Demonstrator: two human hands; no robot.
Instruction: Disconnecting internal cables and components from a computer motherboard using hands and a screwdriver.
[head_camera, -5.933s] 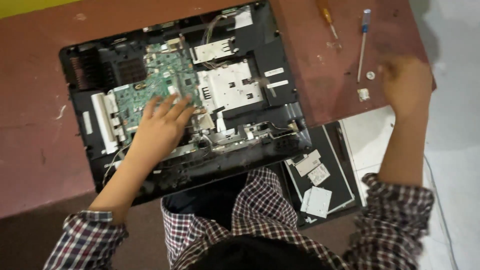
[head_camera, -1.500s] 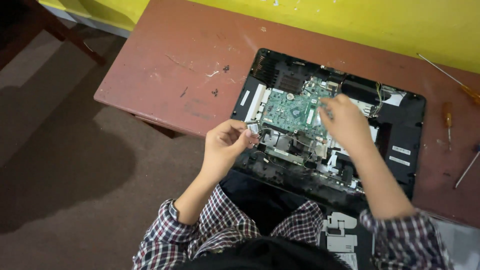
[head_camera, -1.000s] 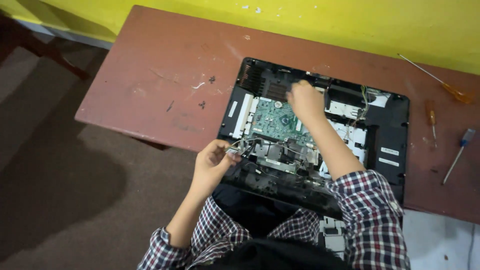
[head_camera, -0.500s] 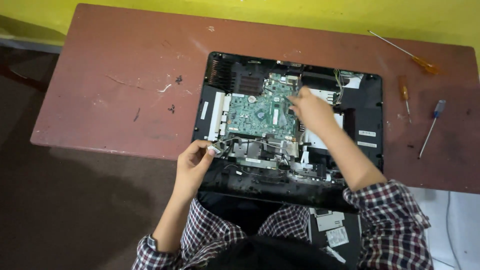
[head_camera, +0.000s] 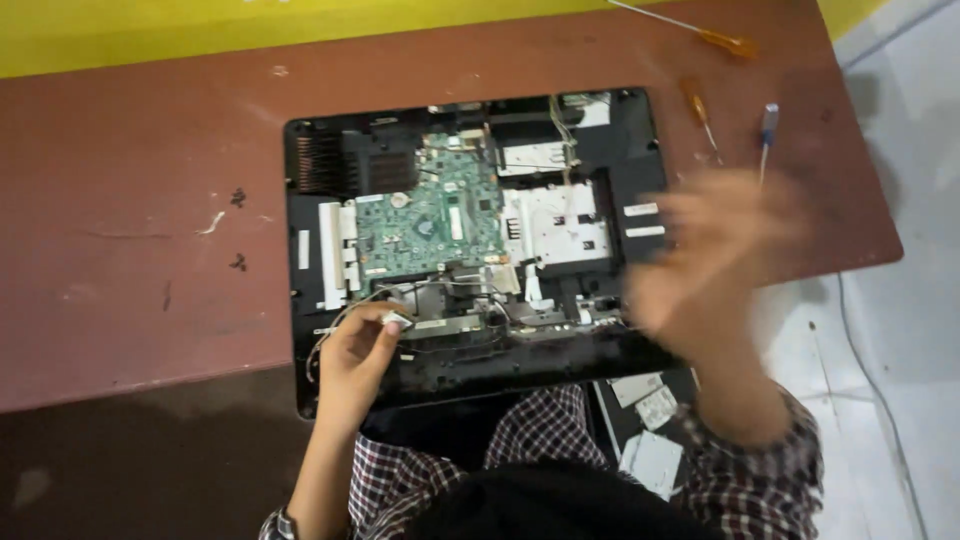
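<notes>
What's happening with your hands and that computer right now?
Left hand pinching a small pale part at the opened laptop's front edge. Right hand blurred, above the laptop's right side, apparently empty. Screwdrivers lie beyond, untouched.

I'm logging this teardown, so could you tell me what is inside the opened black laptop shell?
Inside the laptop shell: a green circuit board, a silver metal plate and loose wires. Anything beneath the board is hidden.
</notes>
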